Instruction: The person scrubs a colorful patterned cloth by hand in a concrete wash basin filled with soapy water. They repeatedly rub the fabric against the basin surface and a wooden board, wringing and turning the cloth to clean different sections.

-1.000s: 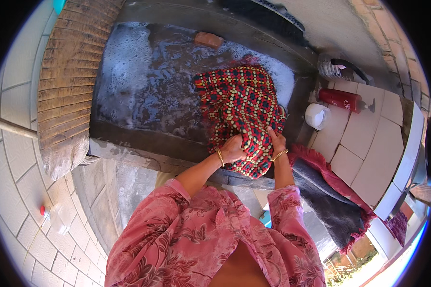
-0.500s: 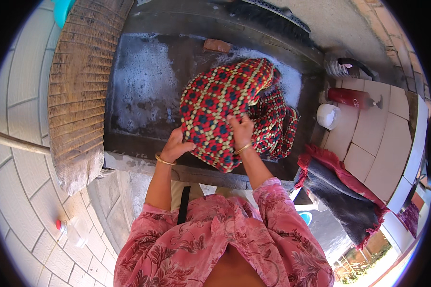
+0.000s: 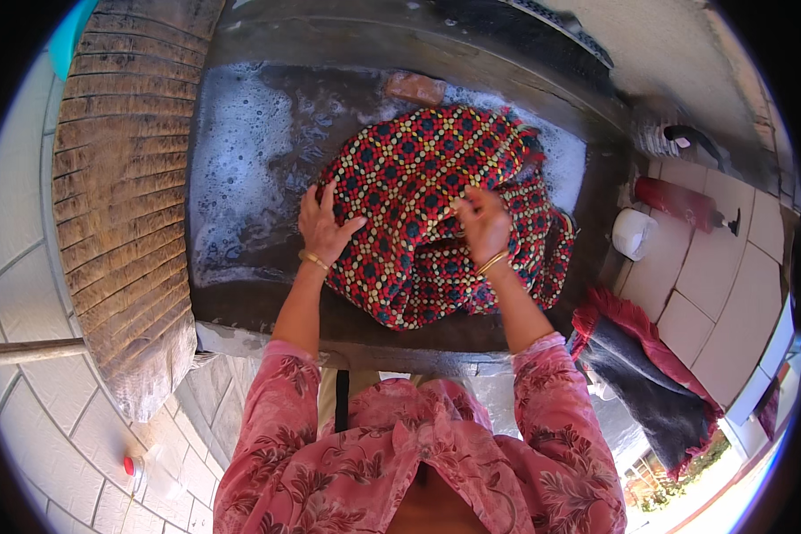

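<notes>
The patterned cloth [image 3: 445,169] is bunched at frame centre in the soapy basin [image 3: 262,310]. Its left edge is touched by the spread, unclenched left hand [image 3: 325,233], apparently for steadying; a fold appears pinched by the curled right hand [image 3: 487,229].

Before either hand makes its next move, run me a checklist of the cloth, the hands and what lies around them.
1. Left hand at the left side of the patterned cloth: ok, fingers spread.
2. Right hand gripping a fold: cannot tell; its fingers are curled at the cloth, but the grip is unclear.
3. Patterned cloth spread flat: not ok, folded and bunched on its right side.
4. Brick clear of the cloth: cannot tell; they lie very close.
5. Red bottle out of the basin: ok, lying on the tiled ledge.
6. Dark red-fringed cloth apart from the patterned one: ok.
</notes>
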Demonstrator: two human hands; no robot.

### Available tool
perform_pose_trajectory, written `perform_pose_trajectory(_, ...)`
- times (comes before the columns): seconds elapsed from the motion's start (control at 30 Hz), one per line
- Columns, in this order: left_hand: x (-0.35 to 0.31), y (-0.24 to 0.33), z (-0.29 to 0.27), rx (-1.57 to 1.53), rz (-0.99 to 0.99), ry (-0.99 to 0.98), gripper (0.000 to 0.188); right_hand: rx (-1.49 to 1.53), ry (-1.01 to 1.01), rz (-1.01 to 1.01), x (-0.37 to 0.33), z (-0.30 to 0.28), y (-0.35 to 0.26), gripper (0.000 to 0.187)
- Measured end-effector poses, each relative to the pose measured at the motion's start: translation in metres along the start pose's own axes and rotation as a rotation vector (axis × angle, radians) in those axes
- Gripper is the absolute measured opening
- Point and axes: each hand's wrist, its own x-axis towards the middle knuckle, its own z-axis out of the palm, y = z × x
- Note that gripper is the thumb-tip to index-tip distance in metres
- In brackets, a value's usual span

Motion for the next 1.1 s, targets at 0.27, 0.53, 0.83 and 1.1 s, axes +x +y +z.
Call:
perform_pose_trajectory(0.27, 0.011, 0.074, 0.015, -0.116, 0.04, -0.267, 0.117, -0.259, -0.048, 0.138, 0.059, 0.075, 0.083, 0.093)
perform_pose_trajectory(0.53, -0.051, 0.039, 0.054, 0.028, -0.074, -0.389, 0.087, -0.405, -0.433, -0.092, 0.032, 0.117, 0.002, 0.112)
perform_pose_trajectory(0.83, -0.004, 0.004, 0.066, 0.085, -0.059, -0.34, 0.054, -0.531, -0.535, 0.011, 0.058, 0.191, -0.024, 0.108)
perform_pose_trajectory(1.1, 0.014, -0.006, 0.065, -0.05, -0.075, -0.27, 0.046, -0.437, -0.419, -0.098, 0.058, 0.216, -0.004, 0.096)
